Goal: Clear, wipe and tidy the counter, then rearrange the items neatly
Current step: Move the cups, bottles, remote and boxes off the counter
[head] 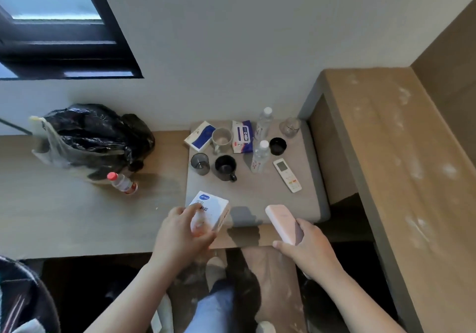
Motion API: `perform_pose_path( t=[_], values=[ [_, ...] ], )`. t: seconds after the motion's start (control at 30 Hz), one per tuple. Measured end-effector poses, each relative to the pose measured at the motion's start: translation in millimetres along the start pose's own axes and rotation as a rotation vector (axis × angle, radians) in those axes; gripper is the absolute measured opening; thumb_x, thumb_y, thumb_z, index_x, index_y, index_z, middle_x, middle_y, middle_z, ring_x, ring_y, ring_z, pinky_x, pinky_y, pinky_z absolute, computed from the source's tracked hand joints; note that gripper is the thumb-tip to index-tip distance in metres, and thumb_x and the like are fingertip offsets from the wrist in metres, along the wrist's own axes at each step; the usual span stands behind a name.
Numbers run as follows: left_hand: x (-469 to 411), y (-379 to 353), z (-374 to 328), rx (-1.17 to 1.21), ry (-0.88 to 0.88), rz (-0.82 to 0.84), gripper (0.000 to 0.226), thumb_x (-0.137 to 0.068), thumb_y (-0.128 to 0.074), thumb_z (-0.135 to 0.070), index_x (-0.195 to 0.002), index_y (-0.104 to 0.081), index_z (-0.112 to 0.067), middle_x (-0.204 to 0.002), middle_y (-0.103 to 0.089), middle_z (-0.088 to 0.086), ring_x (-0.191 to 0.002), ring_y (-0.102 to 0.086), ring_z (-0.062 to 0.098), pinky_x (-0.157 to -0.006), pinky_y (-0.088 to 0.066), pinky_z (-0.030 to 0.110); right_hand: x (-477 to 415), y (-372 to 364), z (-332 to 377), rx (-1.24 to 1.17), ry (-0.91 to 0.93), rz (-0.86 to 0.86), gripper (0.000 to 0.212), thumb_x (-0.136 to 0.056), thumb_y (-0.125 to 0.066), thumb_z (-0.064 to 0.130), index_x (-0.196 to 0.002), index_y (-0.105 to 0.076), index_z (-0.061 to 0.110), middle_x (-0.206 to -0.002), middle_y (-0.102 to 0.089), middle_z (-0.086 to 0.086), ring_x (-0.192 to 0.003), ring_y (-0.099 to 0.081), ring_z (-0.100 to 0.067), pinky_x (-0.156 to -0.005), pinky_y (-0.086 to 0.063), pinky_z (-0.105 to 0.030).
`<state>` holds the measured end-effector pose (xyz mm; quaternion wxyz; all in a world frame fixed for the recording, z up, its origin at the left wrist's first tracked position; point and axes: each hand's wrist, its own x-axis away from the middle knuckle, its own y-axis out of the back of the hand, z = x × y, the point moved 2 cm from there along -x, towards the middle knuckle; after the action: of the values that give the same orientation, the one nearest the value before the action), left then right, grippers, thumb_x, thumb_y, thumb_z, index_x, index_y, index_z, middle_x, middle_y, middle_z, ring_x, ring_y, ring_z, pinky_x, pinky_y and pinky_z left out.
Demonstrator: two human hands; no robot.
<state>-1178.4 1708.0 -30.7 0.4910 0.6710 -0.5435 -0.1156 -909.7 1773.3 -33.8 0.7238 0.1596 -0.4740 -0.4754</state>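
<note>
Counter [77, 216]: cluttered; wiping judged not yet possible.
Left hand [180, 232]: fingers curled round white box [216, 205].
Right hand [306, 245]: gripping pink device [279, 219].
Recommendation: lift both straight up, clear of the cups.

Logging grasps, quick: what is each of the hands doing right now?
Left hand: grips the white box.
Right hand: grips the pink device.

Hotel-like room: mugs [225, 166], water bottles [260, 156], AC remote [287, 175].
</note>
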Motion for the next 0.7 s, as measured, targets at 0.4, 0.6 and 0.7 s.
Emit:
perform_pose_path(
  t=[0.4, 0.6, 0.7],
  values=[
    [-151.8, -52.8, 76.8, -0.193, 0.137, 0.094, 0.063, -0.079, -0.066, -0.043, -0.137, -0.047, -0.025, -0.126, -0.048, 0.008, -0.111, -0.049, 0.033, -0.092, -0.045, 0.039, -145.5, -109.0, 37.7, 0.296, -0.037, 0.073, 0.056, -0.076, -0.071, 0.05, -0.115, -0.047, 0.018, -0.114, -0.056, -0.001, -0.106, -0.05, -0.022, -0.076, -0.039, -0.026],
    [-193.9, -103.3, 110.5, -0.077, 0.233, 0.137, 0.056, -0.082, -0.066, -0.04, -0.132, -0.049, -0.023, -0.12, -0.047, 0.011, -0.101, -0.052, 0.036, -0.091, -0.04, 0.036, -206.0, -156.2, 13.7, 0.356, -0.112, 0.097, 0.073, -0.066, -0.074, 0.054, -0.123, -0.047, 0.018, -0.115, -0.056, -0.006, -0.104, -0.053, -0.026, -0.083, -0.045, -0.03],
    [-209.1, -125.1, 120.6, -0.058, 0.258, 0.158, 0.059, -0.083, -0.065, -0.042, -0.136, -0.045, -0.027, -0.121, -0.044, 0.011, -0.101, -0.051, 0.038, -0.088, -0.042, 0.037, -228.2, -167.6, 6.0, 0.321, -0.163, 0.052, 0.075, -0.07, -0.078, 0.049, -0.127, -0.045, 0.015, -0.117, -0.052, -0.011, -0.105, -0.053, -0.029, -0.085, -0.046, -0.032]
  ],
)
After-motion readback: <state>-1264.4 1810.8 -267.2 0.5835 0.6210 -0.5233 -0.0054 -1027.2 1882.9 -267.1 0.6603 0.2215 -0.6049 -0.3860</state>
